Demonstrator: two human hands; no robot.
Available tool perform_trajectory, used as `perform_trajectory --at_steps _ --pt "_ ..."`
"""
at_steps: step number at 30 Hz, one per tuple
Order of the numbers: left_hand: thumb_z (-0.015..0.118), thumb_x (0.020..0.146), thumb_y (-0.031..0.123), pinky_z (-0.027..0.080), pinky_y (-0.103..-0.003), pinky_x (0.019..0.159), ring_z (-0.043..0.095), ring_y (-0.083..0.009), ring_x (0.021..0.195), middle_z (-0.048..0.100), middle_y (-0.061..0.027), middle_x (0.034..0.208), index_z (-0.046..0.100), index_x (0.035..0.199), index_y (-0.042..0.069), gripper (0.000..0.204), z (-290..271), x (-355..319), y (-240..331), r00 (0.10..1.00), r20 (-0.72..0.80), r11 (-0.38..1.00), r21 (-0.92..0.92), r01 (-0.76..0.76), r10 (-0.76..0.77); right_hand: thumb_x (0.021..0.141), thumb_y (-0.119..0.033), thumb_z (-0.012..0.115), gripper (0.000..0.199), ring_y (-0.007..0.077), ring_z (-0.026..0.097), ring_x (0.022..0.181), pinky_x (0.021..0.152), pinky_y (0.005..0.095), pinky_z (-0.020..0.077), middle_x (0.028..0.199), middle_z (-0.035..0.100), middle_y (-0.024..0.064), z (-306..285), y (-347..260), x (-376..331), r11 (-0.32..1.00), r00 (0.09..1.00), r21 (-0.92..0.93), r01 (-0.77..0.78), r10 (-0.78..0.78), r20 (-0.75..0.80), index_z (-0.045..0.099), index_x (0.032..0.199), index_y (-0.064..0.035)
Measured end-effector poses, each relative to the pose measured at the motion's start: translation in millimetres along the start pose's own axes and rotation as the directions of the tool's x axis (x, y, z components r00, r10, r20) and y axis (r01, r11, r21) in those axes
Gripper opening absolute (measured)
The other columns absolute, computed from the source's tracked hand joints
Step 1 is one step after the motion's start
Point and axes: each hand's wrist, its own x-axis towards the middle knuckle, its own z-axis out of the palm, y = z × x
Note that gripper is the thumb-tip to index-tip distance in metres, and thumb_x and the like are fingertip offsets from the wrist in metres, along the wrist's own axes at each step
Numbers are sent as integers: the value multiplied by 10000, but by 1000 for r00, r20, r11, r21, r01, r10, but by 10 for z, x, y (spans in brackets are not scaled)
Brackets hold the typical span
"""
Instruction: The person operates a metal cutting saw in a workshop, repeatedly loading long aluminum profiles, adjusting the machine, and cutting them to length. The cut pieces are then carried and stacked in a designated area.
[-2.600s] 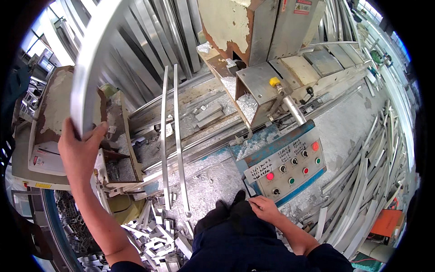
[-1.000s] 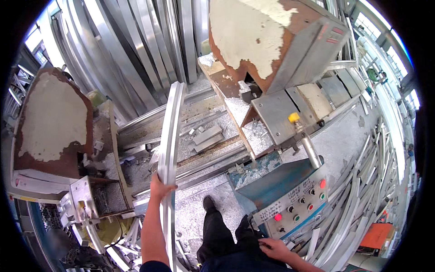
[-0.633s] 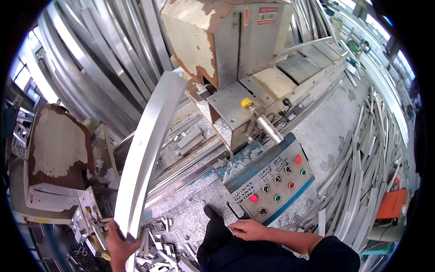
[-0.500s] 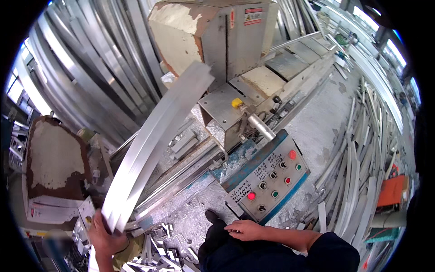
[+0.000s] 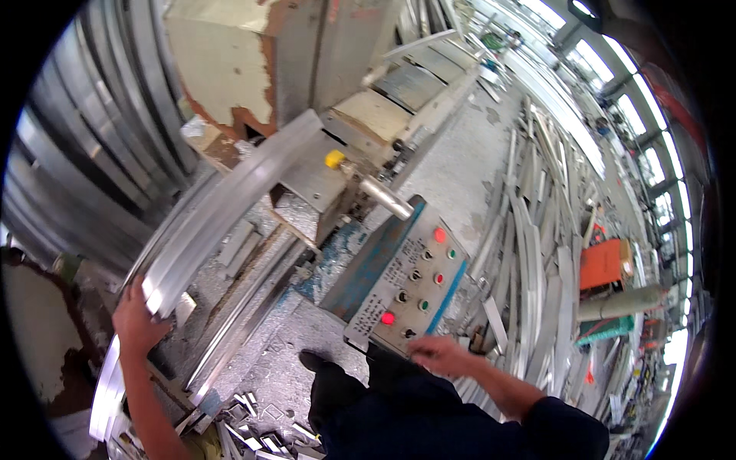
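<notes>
A long silver aluminium profile (image 5: 230, 199) slants up from lower left, its far end beside the metal cover plate of the saw-like machine. My left hand (image 5: 142, 322) is closed around its near end, with the thumb and fingers at its edges. Below the lower edge of the control panel (image 5: 414, 280) is my right hand (image 5: 441, 355), apart from the panel and closest to its lowest black knob (image 5: 409, 333). Its fingers are curled and a little smeared; what they hold, if anything, is hidden. Round red and green buttons and black knobs sit on the panel.
A large cream, rust-patched machine housing (image 5: 222, 61) rises ahead. Tall metal profiles (image 5: 84, 115) lean at the left. Several long offcuts (image 5: 529, 253) lie heaped on the floor at right, near an orange box (image 5: 602, 264). Short scraps (image 5: 261, 441) lie by my feet.
The head view has swung to the right. My left hand and the profile have come down closer to the machine bed. The right hand has moved from my body toward the panel.
</notes>
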Motion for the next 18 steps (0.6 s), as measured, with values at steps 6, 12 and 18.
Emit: perform_trajectory --at_steps 6,12,18 --pt "795 470 126 362 -491 980 456 -389 1171 471 -181 1283 382 1330 36 958 206 69 7 983 -181 978 207 1 38 895 -106 584 214 112 609 723 660 259 502 835 651 58 -1654 508 531 994 836 67 -91 113 -536 621 1081 -6" --pt "763 458 40 466 -406 867 552 -320 1028 534 -161 1173 373 1367 44 989 535 445 323 965 -78 968 -26 250 -251 846 -236 642 323 178 637 732 685 293 516 822 664 97 -3051 1743 2135 962 860 -70 -265 203 -467 634 1065 2" --pt "776 321 -5 370 -407 1036 382 -325 1285 370 -173 1399 237 1447 63 1250 627 229 -126 925 -9 902 218 372 -380 876 -391 580 520 347 569 1060 924 402 452 1179 570 236 -3069 3316 4426 683 975 -725 84 -206 -82 561 1187 25"
